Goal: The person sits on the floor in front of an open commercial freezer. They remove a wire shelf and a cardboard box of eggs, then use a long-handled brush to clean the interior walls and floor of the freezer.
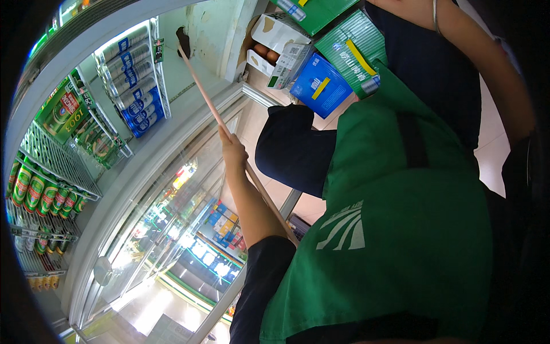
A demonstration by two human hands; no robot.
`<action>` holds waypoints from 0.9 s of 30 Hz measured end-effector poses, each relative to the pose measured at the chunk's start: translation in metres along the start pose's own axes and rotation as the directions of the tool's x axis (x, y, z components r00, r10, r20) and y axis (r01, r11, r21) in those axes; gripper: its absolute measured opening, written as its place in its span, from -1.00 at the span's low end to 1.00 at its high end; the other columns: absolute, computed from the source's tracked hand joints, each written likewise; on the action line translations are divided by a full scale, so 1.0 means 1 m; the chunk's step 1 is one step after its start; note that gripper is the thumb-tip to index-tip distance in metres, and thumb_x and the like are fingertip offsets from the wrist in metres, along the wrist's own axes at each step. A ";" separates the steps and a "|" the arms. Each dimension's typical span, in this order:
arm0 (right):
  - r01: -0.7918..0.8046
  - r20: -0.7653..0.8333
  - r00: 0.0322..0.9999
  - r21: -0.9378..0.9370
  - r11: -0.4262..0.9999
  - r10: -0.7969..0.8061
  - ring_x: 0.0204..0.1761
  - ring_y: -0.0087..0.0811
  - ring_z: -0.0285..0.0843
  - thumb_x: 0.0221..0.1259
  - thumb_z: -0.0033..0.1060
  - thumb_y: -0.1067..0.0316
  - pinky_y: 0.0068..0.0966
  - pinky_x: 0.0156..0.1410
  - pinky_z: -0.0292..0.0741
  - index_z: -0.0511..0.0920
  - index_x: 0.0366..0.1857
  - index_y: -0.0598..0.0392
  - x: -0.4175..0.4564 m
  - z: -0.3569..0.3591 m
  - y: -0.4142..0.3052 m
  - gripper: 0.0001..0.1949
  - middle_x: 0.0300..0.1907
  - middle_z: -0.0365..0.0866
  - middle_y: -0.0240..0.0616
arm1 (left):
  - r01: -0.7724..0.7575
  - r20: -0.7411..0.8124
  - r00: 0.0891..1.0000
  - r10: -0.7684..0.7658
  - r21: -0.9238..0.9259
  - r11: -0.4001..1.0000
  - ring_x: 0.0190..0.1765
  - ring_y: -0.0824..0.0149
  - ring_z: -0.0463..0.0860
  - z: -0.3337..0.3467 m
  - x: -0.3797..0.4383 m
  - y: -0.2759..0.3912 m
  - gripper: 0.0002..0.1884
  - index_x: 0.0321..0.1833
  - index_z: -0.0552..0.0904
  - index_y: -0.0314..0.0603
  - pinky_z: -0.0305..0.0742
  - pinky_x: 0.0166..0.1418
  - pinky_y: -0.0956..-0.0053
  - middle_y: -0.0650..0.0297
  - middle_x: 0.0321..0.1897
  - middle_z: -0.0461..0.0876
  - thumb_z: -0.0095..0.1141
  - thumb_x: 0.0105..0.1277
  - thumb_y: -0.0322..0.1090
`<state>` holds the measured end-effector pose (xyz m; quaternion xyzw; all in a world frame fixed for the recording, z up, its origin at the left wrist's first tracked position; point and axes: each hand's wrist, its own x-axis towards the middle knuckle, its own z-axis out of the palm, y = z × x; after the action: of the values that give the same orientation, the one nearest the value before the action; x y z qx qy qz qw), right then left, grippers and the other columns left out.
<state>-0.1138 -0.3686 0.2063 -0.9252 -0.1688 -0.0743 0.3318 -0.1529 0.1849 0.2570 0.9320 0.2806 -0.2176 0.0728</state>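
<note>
My left hand (234, 150) is closed around a long pale wooden stick (202, 88). The stick slants from beside my apron into an open-doored display cooler. Its far end meets a dark, ragged patch (183, 42) on the cooler's pale inner surface (206, 41); whether this is a cloth, a brush head or a hole, I cannot tell. Below my wrist the stick passes behind my forearm. My right hand (401, 5) is at the top edge, mostly cut off, close to my dark trouser leg (429, 64). Its fingers are out of view.
Wire shelves (60, 159) hold silver-blue can packs (129, 69) and green beer cans (36, 193). The glass door (172, 206) swings out beside my left arm. A white egg carton (279, 32), a blue box (320, 86) and green cartons (352, 51) crowd my knees.
</note>
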 end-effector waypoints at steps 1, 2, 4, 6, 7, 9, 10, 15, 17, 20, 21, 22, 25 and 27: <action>0.005 -0.003 1.000 -0.002 1.000 -0.005 -0.19 -0.10 0.66 0.22 0.27 0.14 -0.19 0.00 0.51 0.69 -0.43 0.02 0.001 0.000 0.000 -0.79 -0.34 0.72 -0.23 | -0.012 -0.017 1.000 0.013 0.048 0.999 -0.60 0.18 0.59 0.002 0.003 0.005 -0.34 0.68 -0.05 0.29 0.52 -0.52 0.24 0.04 -0.50 0.61 -0.21 0.56 -0.24; 0.005 0.002 1.000 -0.006 1.000 -0.005 -0.19 -0.10 0.66 0.22 0.27 0.14 -0.19 0.00 0.51 0.69 -0.42 0.02 0.002 0.000 0.000 -0.79 -0.34 0.72 -0.23 | -0.001 -0.019 1.000 0.003 0.109 0.994 -0.57 0.15 0.62 0.005 0.008 0.010 -0.34 0.68 -0.04 0.28 0.54 -0.49 0.22 0.01 -0.46 0.64 -0.21 0.57 -0.23; 0.002 0.016 1.000 -0.014 1.000 -0.002 -0.20 -0.11 0.66 0.22 0.27 0.14 -0.19 0.00 0.51 0.69 -0.42 0.02 0.003 -0.001 -0.001 -0.80 -0.33 0.72 -0.24 | 0.005 -0.015 1.000 -0.001 0.229 0.973 -0.51 0.09 0.67 0.012 0.023 0.014 -0.34 0.68 -0.04 0.27 0.57 -0.44 0.18 -0.04 -0.38 0.69 -0.22 0.57 -0.22; -0.008 0.021 1.000 -0.011 1.000 0.008 -0.20 -0.11 0.66 0.22 0.27 0.14 -0.20 0.00 0.51 0.69 -0.42 0.02 0.004 -0.003 -0.001 -0.80 -0.33 0.71 -0.24 | 0.031 -0.040 0.999 -0.021 0.277 0.961 -0.45 0.03 0.71 0.012 0.051 0.014 -0.35 0.68 -0.05 0.27 0.59 -0.40 0.14 -0.11 -0.28 0.72 -0.24 0.57 -0.21; -0.013 0.024 1.000 -0.012 1.000 0.014 -0.20 -0.12 0.66 0.23 0.27 0.14 -0.21 0.00 0.51 0.69 -0.42 0.01 0.004 -0.003 -0.002 -0.80 -0.33 0.71 -0.25 | 0.048 -0.050 0.998 -0.035 0.297 0.954 -0.41 0.00 0.72 0.012 0.068 0.014 -0.35 0.68 -0.05 0.28 0.60 -0.38 0.12 -0.15 -0.23 0.73 -0.24 0.57 -0.21; -0.020 0.019 1.000 -0.011 1.000 0.020 -0.20 -0.12 0.66 0.23 0.27 0.14 -0.21 0.01 0.51 0.69 -0.42 0.01 0.004 -0.004 -0.002 -0.80 -0.33 0.71 -0.25 | 0.071 -0.057 0.997 -0.059 0.240 0.968 -0.38 -0.03 0.73 0.007 0.108 0.014 -0.35 0.68 -0.05 0.28 0.62 -0.36 0.12 -0.19 -0.15 0.71 -0.24 0.57 -0.22; -0.024 0.018 1.000 -0.009 1.000 0.024 -0.20 -0.12 0.66 0.23 0.27 0.14 -0.22 0.01 0.51 0.69 -0.42 0.00 0.005 -0.004 -0.003 -0.80 -0.33 0.71 -0.25 | 0.111 -0.052 0.993 -0.103 0.209 0.972 -0.37 -0.04 0.73 0.002 0.127 0.014 -0.35 0.68 -0.06 0.29 0.62 -0.34 0.12 -0.21 -0.10 0.71 -0.24 0.58 -0.22; -0.066 0.063 0.996 -0.001 0.998 0.066 -0.21 -0.12 0.66 0.22 0.28 0.15 -0.22 0.00 0.51 0.69 -0.43 0.00 0.011 -0.005 -0.005 -0.81 -0.35 0.70 -0.25 | 0.203 -0.108 0.977 -0.182 0.235 0.951 -0.38 0.04 0.72 -0.027 0.202 0.017 -0.34 0.68 -0.04 0.31 0.61 -0.38 0.18 -0.18 -0.03 0.68 -0.23 0.57 -0.27; -0.067 0.072 0.995 0.000 0.998 0.066 -0.22 -0.11 0.65 0.21 0.29 0.15 -0.21 -0.01 0.51 0.69 -0.43 0.00 0.014 -0.004 -0.006 -0.81 -0.36 0.70 -0.24 | 0.207 -0.113 0.976 -0.185 0.248 0.946 -0.44 0.11 0.69 -0.029 0.209 0.013 -0.32 0.68 -0.06 0.29 0.58 -0.45 0.22 -0.13 -0.13 0.69 -0.25 0.55 -0.31; -0.031 0.066 0.997 0.002 1.000 0.030 -0.24 -0.10 0.65 0.21 0.30 0.16 -0.20 -0.05 0.51 0.68 -0.44 0.00 0.019 -0.002 -0.009 -0.82 -0.36 0.70 -0.24 | 0.202 -0.013 0.979 -0.203 0.140 0.969 -0.50 0.12 0.65 -0.023 0.193 -0.001 -0.32 0.68 -0.12 0.27 0.55 -0.49 0.21 -0.15 -0.18 0.68 -0.29 0.55 -0.30; -0.014 0.051 0.999 -0.011 1.000 0.014 -0.24 -0.09 0.65 0.20 0.30 0.16 -0.20 -0.05 0.51 0.68 -0.44 0.00 0.019 -0.002 -0.011 -0.82 -0.37 0.69 -0.23 | 0.182 0.001 0.983 -0.186 0.204 0.962 -0.56 0.10 0.61 -0.019 0.183 -0.006 -0.32 0.67 -0.18 0.26 0.53 -0.53 0.21 -0.16 -0.31 0.66 -0.32 0.54 -0.26; 0.002 0.035 0.999 -0.027 1.000 -0.001 -0.25 -0.09 0.65 0.20 0.30 0.16 -0.19 -0.06 0.51 0.68 -0.44 0.01 0.019 -0.002 -0.012 -0.82 -0.37 0.69 -0.23 | 0.161 0.015 0.986 -0.167 0.194 0.968 -0.56 0.09 0.61 -0.014 0.171 -0.011 -0.32 0.68 -0.18 0.26 0.54 -0.53 0.20 -0.16 -0.33 0.65 -0.32 0.55 -0.25; 0.000 0.043 0.999 -0.027 1.000 0.001 -0.24 -0.09 0.65 0.20 0.29 0.15 -0.19 -0.04 0.50 0.68 -0.44 0.01 0.019 0.000 -0.013 -0.81 -0.36 0.69 -0.23 | 0.157 0.034 0.985 -0.166 0.191 0.969 -0.58 0.06 0.62 -0.003 0.129 -0.027 -0.32 0.68 -0.19 0.27 0.54 -0.53 0.17 -0.13 -0.42 0.64 -0.31 0.55 -0.21; -0.012 0.050 0.999 -0.028 1.000 0.013 -0.22 -0.10 0.65 0.21 0.29 0.15 -0.19 -0.03 0.50 0.68 -0.43 0.01 0.019 0.001 -0.012 -0.81 -0.36 0.70 -0.23 | 0.159 0.036 0.985 -0.169 0.195 0.968 -0.59 0.04 0.64 0.005 0.096 -0.040 -0.32 0.68 -0.19 0.28 0.56 -0.53 0.13 -0.10 -0.45 0.65 -0.30 0.57 -0.19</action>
<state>-0.1004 -0.3542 0.2171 -0.9322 -0.1702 -0.0513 0.3151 -0.1053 0.2644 0.2095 0.9022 0.3327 -0.2731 -0.0279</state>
